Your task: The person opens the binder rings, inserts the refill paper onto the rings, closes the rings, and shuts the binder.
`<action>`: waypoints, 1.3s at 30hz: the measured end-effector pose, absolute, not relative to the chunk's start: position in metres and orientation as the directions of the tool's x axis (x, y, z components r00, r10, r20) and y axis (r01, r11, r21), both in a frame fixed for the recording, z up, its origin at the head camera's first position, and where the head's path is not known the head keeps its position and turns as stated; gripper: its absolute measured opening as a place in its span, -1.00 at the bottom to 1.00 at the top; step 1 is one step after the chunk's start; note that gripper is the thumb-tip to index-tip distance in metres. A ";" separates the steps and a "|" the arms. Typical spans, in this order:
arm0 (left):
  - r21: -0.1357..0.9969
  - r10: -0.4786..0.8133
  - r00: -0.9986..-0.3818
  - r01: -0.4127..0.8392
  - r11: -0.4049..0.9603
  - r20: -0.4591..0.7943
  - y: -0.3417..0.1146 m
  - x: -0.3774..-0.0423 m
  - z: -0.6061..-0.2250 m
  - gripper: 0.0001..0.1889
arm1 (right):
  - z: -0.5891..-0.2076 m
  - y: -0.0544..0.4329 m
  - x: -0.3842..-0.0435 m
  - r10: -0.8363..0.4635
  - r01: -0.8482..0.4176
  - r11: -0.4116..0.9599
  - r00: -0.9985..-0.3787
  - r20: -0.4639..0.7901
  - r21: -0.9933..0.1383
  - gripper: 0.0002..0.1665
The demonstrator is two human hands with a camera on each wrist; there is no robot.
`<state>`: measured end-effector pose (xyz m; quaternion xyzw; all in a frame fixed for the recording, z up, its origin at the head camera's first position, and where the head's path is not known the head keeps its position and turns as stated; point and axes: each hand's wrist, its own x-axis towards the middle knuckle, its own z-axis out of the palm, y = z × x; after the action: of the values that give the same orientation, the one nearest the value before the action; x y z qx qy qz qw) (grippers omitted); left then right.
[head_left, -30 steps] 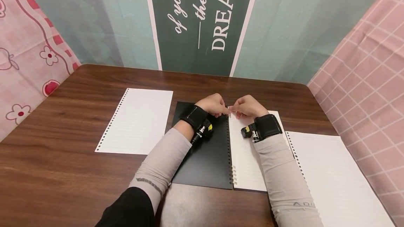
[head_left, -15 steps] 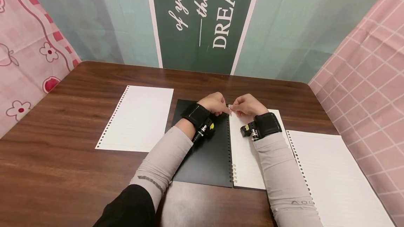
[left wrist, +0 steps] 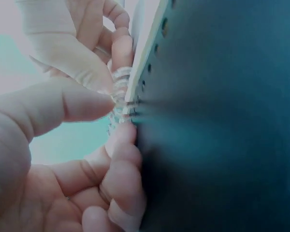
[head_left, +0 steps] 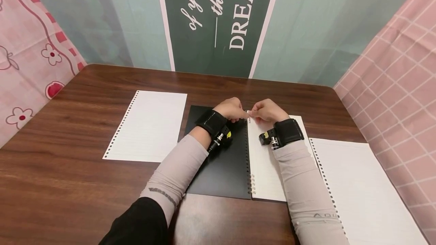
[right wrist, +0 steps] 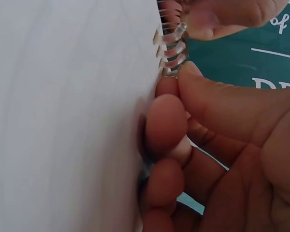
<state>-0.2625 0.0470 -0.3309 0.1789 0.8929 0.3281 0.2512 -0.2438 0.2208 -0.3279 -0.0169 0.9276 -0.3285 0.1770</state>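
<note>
An open ring-bound notebook lies on the table in the head view, its black cover (head_left: 221,173) on the left and its white lined pages (head_left: 267,173) on the right. My left hand (head_left: 232,109) and right hand (head_left: 269,110) meet at the far end of its spine. Both wrist views show clear plastic rings (right wrist: 173,50) passing through the punched holes there. Thumb and fingers of the left hand pinch the rings (left wrist: 122,82) from the cover side. Beside them, the right thumb and index finger pinch the rings from the page side. The fingertips partly hide the rings.
To the left lies a loose punched sheet (head_left: 150,124) of lined paper. Another loose sheet (head_left: 364,184) lies right of the notebook, partly under the right forearm. The brown wooden table (head_left: 68,184) ends at hanging cloths at the back and sides.
Both hands stay at the far end of the spine. A little more of the rings shows just below the fingertips, and the head view has tilted slightly.
</note>
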 end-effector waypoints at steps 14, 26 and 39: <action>0.674 0.498 -0.805 0.175 0.718 -0.321 0.044 -0.266 -0.332 -0.62 | -0.327 0.224 -0.244 -0.148 0.085 0.783 -0.936 -0.319 -0.616 -0.72; 0.685 0.510 -0.800 0.179 0.706 -0.317 0.042 -0.267 -0.331 -0.60 | -0.328 0.224 -0.246 -0.136 0.102 0.787 -0.933 -0.332 -0.608 -0.70; 0.674 0.503 -0.802 0.179 0.717 -0.322 0.042 -0.269 -0.332 -0.59 | -0.326 0.221 -0.244 -0.122 0.103 0.807 -0.935 -0.333 -0.582 -0.71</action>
<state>-0.2685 0.0423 -0.3322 0.1911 0.8921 0.3243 0.2498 -0.2443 0.2211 -0.3262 -0.0051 0.9332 -0.3109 0.1802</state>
